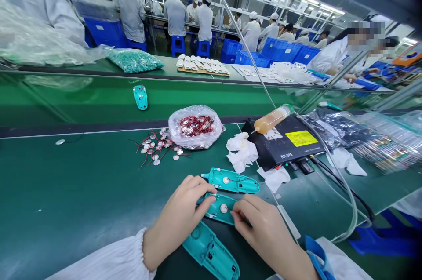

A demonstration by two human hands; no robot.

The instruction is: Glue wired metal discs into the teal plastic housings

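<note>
Three teal plastic shells lie near the front edge of the green table. My left hand grips the middle shell, fingers curled over its left end. My right hand pinches at the small round metal disc seated in that shell. A second shell with a disc and red wire lies just beyond. A third shell lies below my hands, nearest me.
Loose discs with red wires lie beside a clear bag of them. A glue syringe rests on a black controller box, with white wipes near it. Another shell rides the conveyor. Workers stand behind.
</note>
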